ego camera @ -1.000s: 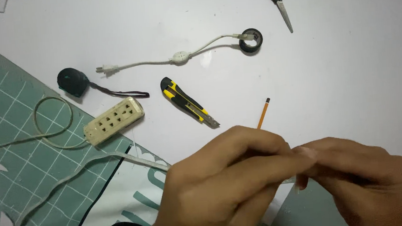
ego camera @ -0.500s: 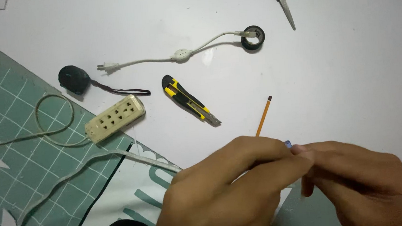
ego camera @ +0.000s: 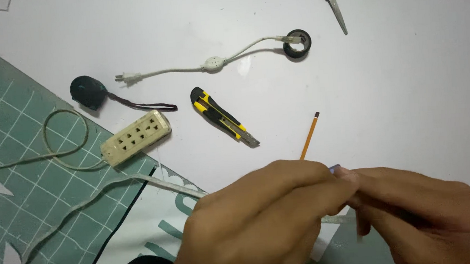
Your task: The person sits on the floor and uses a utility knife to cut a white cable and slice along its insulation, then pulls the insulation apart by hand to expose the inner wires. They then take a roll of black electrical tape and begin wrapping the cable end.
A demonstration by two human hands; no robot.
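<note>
Left hand [ego camera: 263, 218]: fingers curled, grip pinched shut on a small bluish piece [ego camera: 334, 168].
Right hand [ego camera: 422, 212]: grip pinched on the same piece.
Position: above smooth white tabletop [ego camera: 419, 91].
Nearby: slim orange pencil [ego camera: 310, 136]; yellow-black utility knife [ego camera: 224, 116].

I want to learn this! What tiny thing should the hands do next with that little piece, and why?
Probably part the fingertips a little. The left hand and right hand pinch together over a small bluish piece, hiding nearly all of it, and the white cord disappears beneath them.
</note>
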